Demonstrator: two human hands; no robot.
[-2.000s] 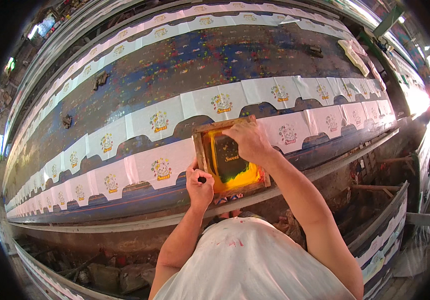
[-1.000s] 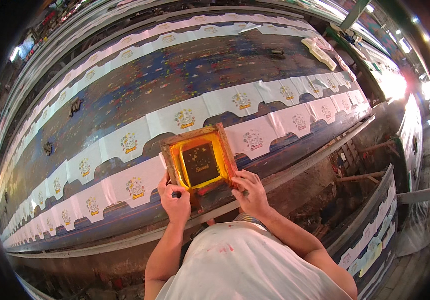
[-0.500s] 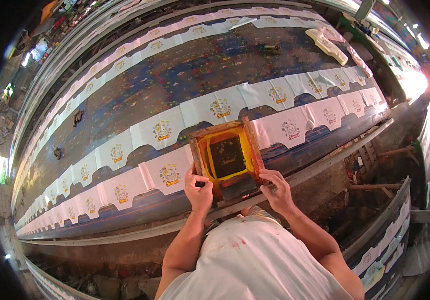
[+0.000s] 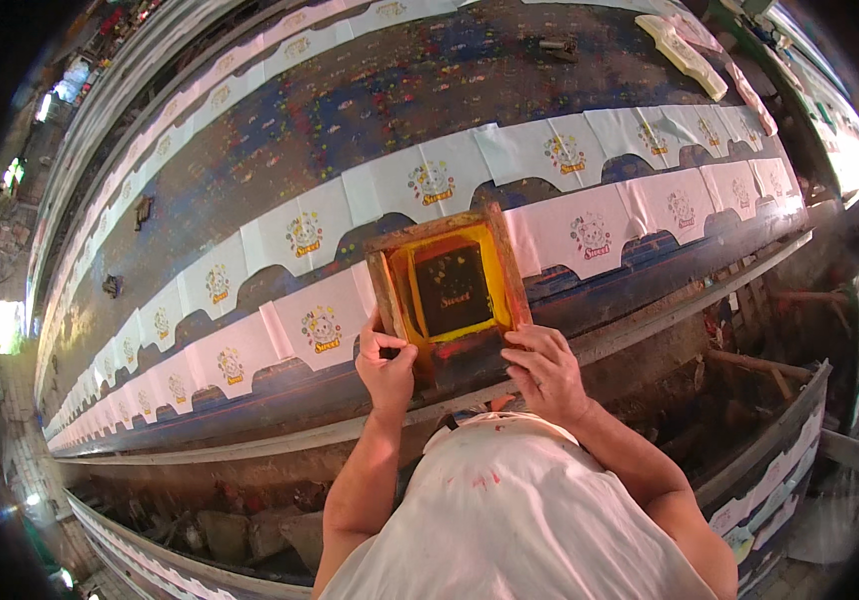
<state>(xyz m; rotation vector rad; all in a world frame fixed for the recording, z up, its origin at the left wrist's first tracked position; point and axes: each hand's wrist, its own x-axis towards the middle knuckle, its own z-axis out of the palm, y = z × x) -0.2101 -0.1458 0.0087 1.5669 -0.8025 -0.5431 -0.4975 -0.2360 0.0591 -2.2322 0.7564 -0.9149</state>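
One screen frame (image 4: 453, 290), two near rows of printed white pieces (image 4: 290, 345), one tabletop (image 4: 280, 150).
Of your two hands, the left hand (image 4: 387, 372) has its fingers clamped on the screen frame at 8 o'clock, the right hand (image 4: 548, 372) has its own clamped at 4 o'clock, and both elbows bend. The frame sits over the row nearest you, between prints at 9 and 2 o'clock. Two seconds ago your right hand was inside it near 1 o'clock, with yellow paste (image 4: 497, 270) pooled toward 6; now yellow lines the inner edges.
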